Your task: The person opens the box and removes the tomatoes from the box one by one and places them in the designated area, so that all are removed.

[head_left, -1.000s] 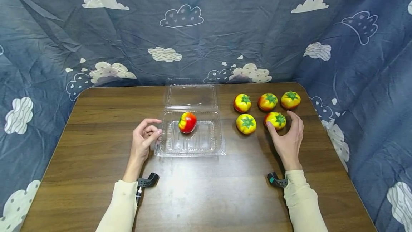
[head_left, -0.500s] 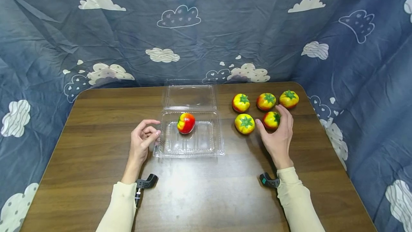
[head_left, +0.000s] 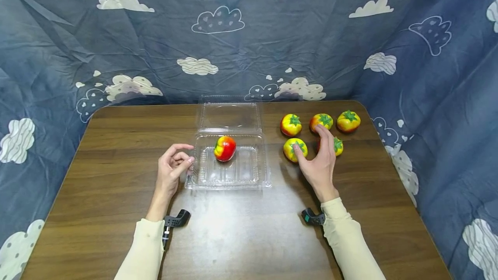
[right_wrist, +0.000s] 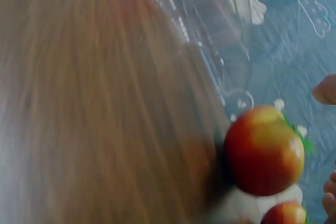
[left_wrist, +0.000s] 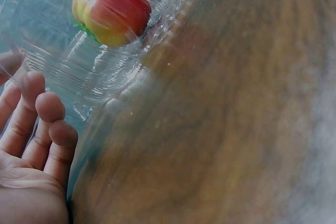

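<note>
Leftward my right hand (head_left: pixel 317 163) has slid since a second ago, off the front-right tomato (head_left: pixel 336 146) and over toward the front-left tomato (head_left: pixel 294 149); its thumb touches that one, its fingers are spread and gently bent, gripping nothing; three more tomatoes (head_left: pixel 321 121) sit in a row behind, near the tabletop's (head_left: pixel 116 193) far right corner; my left hand (head_left: pixel 171 170) has stayed put, fingers loosely curled and holding nothing, fingertips just at the left rim of the open clear box (head_left: pixel 229 172); inside the box, toward its back, lies a red tomato (head_left: pixel 225 148); its lid (head_left: pixel 230 116) lies flat behind, toward the far edge.
</note>
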Demonstrator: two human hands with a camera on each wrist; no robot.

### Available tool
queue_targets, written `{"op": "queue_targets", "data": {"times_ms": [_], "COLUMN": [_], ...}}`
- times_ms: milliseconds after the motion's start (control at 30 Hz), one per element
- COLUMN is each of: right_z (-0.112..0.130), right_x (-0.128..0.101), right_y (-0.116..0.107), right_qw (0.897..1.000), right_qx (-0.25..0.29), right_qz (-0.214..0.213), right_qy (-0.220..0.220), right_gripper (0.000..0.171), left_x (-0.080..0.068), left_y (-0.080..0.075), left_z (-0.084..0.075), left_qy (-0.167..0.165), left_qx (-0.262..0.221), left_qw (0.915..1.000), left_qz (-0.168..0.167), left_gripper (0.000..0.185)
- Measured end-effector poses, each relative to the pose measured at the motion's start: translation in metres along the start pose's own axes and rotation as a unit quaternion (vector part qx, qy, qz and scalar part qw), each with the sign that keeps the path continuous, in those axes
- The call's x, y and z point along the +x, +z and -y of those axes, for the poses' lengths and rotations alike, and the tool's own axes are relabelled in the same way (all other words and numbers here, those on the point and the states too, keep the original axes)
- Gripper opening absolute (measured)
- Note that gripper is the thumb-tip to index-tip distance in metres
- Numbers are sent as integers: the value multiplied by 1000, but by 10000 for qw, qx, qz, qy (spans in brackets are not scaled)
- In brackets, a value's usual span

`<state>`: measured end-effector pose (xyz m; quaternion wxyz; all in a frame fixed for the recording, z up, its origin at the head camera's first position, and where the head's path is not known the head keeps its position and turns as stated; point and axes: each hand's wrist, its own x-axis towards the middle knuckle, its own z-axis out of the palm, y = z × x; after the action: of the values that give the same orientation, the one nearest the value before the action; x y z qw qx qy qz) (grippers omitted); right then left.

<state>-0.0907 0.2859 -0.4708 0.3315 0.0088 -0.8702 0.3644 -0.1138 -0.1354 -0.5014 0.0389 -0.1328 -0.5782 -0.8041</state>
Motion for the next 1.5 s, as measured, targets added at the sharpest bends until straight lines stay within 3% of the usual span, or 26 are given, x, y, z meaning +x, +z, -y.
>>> {"op": "queue_targets", "data": {"times_ms": [233,500,800,933,1233,1500], "right_z": [24,48,69,86,120,128], "right_x": [13,4,-4,-6,-3,-5], "right_y": [29,51,61,66,81,84], "right_qw": [9994,9982,9943,9882,9749,9726], "right_qx": [292,443,422,420,696,654], "right_qz": [50,367,976,1470,2115,2230], "right_qy": [-176,-192,-44,87,-42,-98], "right_gripper": [70,68,68,70,71,71], "left_x": [6,0,-3,-6,-7,-10], "left_y": [-4,-7,-1,-1,-4,-2], "left_z": [-2,2,3,-1,-4,-2], "left_qy": [165,124,85,55,130,83], "left_qx": [41,306,427,461,476,474], "left_qw": [9998,9993,9988,9987,9985,9985], "left_qz": [41,186,229,210,220,243], "left_gripper": [33,32,31,32,31,31]}}
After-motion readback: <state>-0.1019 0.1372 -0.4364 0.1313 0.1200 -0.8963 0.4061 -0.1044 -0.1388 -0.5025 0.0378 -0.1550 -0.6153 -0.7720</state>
